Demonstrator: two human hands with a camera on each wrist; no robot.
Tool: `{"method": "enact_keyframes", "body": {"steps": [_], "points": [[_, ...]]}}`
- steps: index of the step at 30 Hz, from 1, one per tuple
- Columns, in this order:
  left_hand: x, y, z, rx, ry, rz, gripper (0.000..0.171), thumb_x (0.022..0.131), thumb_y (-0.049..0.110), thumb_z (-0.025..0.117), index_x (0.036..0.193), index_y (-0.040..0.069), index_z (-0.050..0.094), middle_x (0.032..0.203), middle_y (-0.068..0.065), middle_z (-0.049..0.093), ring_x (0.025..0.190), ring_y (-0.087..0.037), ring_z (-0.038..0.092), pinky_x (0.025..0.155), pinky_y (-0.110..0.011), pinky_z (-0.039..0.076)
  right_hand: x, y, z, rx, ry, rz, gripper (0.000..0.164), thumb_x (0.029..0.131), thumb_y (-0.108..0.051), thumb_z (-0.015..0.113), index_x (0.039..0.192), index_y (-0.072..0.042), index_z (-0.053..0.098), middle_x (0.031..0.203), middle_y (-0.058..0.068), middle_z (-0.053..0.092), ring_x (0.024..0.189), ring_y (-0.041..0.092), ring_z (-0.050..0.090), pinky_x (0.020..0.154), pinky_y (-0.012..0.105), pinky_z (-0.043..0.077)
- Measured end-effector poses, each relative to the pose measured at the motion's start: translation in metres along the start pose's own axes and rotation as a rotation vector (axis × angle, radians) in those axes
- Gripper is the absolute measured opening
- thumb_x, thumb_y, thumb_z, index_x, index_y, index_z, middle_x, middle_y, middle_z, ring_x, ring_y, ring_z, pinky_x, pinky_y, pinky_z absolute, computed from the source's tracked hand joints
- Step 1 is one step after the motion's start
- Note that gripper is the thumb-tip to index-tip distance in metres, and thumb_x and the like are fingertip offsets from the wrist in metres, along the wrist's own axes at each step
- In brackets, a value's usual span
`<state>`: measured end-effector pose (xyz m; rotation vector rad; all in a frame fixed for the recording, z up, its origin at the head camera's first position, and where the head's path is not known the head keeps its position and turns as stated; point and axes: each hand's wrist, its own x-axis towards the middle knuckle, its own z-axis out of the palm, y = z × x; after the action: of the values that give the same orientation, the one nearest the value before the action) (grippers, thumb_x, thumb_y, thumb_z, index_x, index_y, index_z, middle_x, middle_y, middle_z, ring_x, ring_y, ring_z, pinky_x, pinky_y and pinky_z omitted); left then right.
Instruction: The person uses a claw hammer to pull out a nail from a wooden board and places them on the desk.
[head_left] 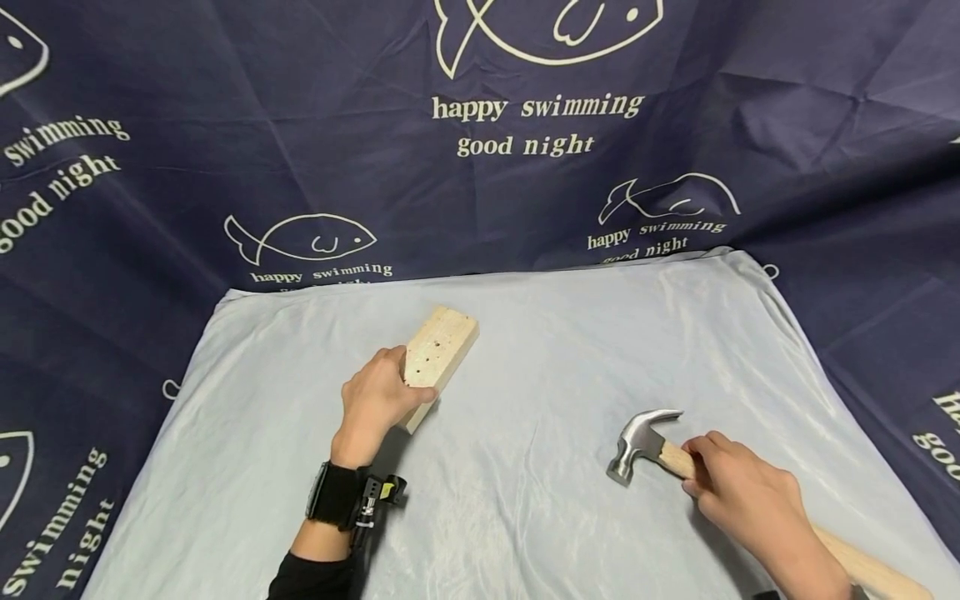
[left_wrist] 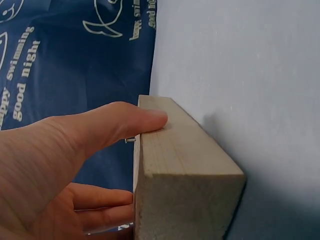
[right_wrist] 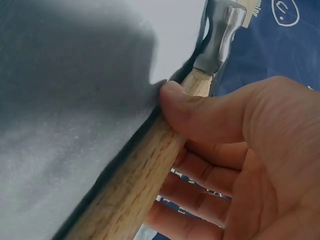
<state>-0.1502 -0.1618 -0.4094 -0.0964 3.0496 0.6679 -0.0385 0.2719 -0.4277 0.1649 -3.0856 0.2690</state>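
My left hand (head_left: pixel 380 393) grips a pale wooden block (head_left: pixel 442 340) from its left side, thumb along the near right edge. Several small dark spots mark the block's top face. In the left wrist view the thumb presses one long side of the block (left_wrist: pixel 185 150), and a small metal nail (left_wrist: pixel 130 140) sticks out of the face beside it. On the right, my right hand (head_left: pixel 750 492) holds a claw hammer (head_left: pixel 639 442) by its wooden handle, just behind the steel head. The right wrist view has the thumb and fingers around the handle (right_wrist: pixel 135 180), close over the cloth.
A light grey-blue cloth (head_left: pixel 525 500) covers the table. Dark blue fabric (head_left: pixel 525 217) with white fish drawings and lettering hangs around its back and sides. The hammer handle's far end (head_left: pixel 877 571) extends past the right wrist toward the lower right.
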Motion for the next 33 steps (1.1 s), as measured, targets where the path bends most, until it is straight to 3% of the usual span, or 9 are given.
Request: {"method": "enact_keyframes", "body": {"steps": [7,16,33], "points": [[0.001,0.011,0.003,0.028,-0.003,0.044,0.058,0.062,0.051,0.078,0.106,0.018,0.06,0.094,0.0,0.059,0.076,-0.018,0.056,0.062,-0.038,0.042,0.005,-0.003,-0.005,-0.019,0.035,-0.024,0.031,0.071,-0.025,0.078,0.098,-0.024,0.062,0.072,-0.013,0.043,0.064,0.005,0.044,0.044,0.028,0.028],[-0.003,0.027,0.006,0.067,0.0,0.073,0.051,0.062,0.05,0.076,0.098,0.017,0.06,0.089,0.0,0.056,0.071,-0.019,0.055,0.059,-0.037,0.041,0.011,-0.011,-0.01,-0.023,0.075,-0.063,0.032,0.071,-0.026,0.078,0.097,-0.026,0.06,0.071,-0.014,0.042,0.067,0.005,0.043,0.044,0.026,0.028],[-0.014,0.052,0.029,0.07,0.028,0.108,0.068,0.061,0.047,0.077,0.117,0.013,0.06,0.087,0.002,0.054,0.066,-0.016,0.053,0.054,-0.033,0.041,0.019,-0.023,-0.012,0.006,0.173,-0.094,0.034,0.072,-0.026,0.077,0.102,-0.025,0.059,0.074,-0.013,0.045,0.076,0.008,0.051,0.043,0.027,0.028]]}}
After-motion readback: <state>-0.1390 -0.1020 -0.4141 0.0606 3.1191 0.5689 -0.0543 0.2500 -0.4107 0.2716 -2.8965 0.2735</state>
